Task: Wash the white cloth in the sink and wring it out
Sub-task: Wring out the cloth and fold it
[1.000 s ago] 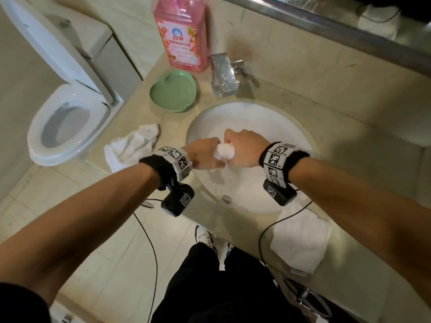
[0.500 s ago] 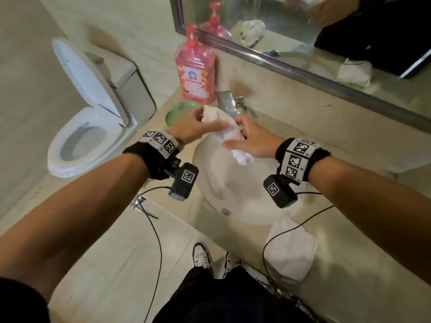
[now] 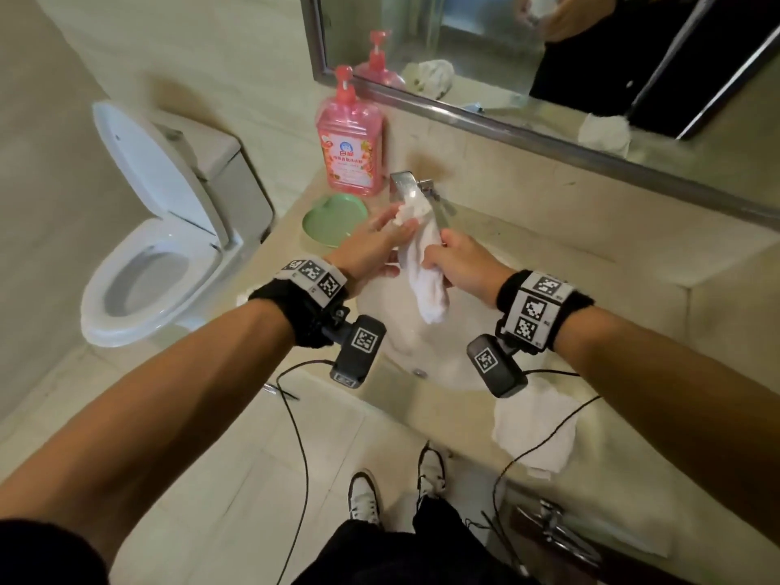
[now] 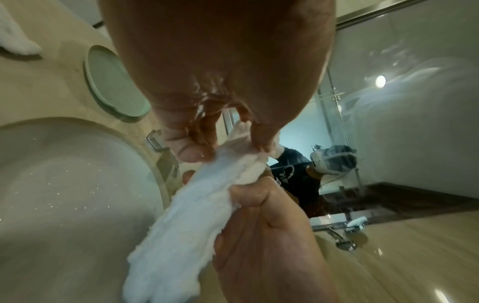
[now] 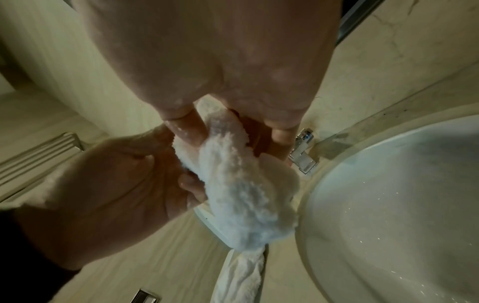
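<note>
- The counter (image 3: 548, 263) is beige stone with the sink (image 3: 447, 352) set into it, which is my landmark for everything here.
- The toilet (image 3: 139, 263) stands left of the sink, lid up.
- The mirror (image 3: 548, 44) runs along the wall behind the sink.
- A spare white towel (image 3: 536, 432) lies on the counter at the sink's near-right rim.
- The pink soap bottle (image 3: 352, 149) stands behind the sink, left of the faucet (image 3: 405, 187), and the green dish (image 3: 333, 219) sits just in front of it.
- The white cloth (image 3: 424, 272) hangs over the sink's back half, bunched into a rope shape and looking wet, I think.
- The left hand (image 3: 375, 242) pinches its upper end, so its grip is closed on it.
- The right hand (image 3: 460, 263) has its grip wrapped around the middle.
</note>
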